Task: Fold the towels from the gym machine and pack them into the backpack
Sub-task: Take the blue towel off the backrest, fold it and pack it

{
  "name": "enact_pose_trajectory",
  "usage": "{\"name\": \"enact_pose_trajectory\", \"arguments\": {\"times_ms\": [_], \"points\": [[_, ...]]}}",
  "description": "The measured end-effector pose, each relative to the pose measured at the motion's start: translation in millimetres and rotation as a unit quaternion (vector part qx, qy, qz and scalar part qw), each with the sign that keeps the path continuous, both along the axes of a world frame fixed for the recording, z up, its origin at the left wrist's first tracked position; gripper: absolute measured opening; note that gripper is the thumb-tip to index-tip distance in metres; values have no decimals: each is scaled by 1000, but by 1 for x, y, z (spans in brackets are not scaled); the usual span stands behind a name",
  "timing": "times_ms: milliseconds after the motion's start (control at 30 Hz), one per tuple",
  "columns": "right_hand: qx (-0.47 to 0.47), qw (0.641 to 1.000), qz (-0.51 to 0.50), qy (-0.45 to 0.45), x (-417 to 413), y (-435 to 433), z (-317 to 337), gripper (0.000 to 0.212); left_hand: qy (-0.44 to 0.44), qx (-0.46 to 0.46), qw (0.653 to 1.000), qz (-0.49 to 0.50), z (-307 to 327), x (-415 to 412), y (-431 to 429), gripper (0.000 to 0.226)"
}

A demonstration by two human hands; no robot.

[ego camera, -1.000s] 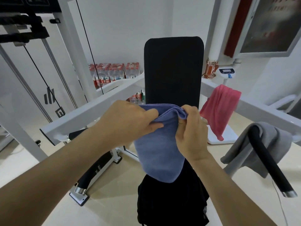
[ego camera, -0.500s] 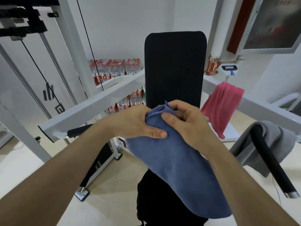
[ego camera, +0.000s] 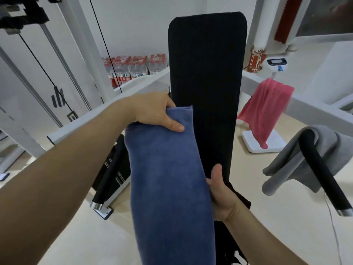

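Holding the blue towel (ego camera: 168,178), long axis hanging vertical before the back pad (ego camera: 208,73). My left grip (ego camera: 156,113) pinches its top edge. My right grip (ego camera: 221,194) is lower on its right edge, nearer mid-length; fingers hidden, closure unclear.

Shrink-wrapped packs of red-labelled water bottles (ego camera: 133,70) stacked against back wall (ego camera: 143,25), left of centre. White weighing scale (ego camera: 254,144) on pale floor (ego camera: 76,226) at right, display head (ego camera: 277,62) on thin post. Red-and-white ornament (ego camera: 256,60) just beside display. Upper right, a framed panel (ego camera: 324,14), blurred

R hand (ego camera: 219,194) slid down blue towel (ego camera: 168,178), away from L hand (ego camera: 152,113) up top.
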State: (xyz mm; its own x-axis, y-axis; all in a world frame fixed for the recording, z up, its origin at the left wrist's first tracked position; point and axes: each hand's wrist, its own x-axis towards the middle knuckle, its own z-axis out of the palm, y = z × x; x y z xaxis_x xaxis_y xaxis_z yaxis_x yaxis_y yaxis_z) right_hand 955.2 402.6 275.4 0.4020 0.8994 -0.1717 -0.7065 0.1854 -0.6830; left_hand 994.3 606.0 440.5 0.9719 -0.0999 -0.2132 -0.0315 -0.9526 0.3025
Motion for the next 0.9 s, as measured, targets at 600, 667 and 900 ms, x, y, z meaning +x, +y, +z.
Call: {"name": "enact_pose_trajectory", "arguments": {"times_ms": [600,667,900], "points": [[-185,965,-144,-115,8,-25,8,30,9,-696,670,258,-173,-108,-27,57],[-227,944,-166,-174,11,-22,10,13,2,-667,709,227,-174,-108,-21,76],[-436,674,-281,-526,14,-11,1,24,-61,-340,927,145,-165,-99,-15,63]]}}
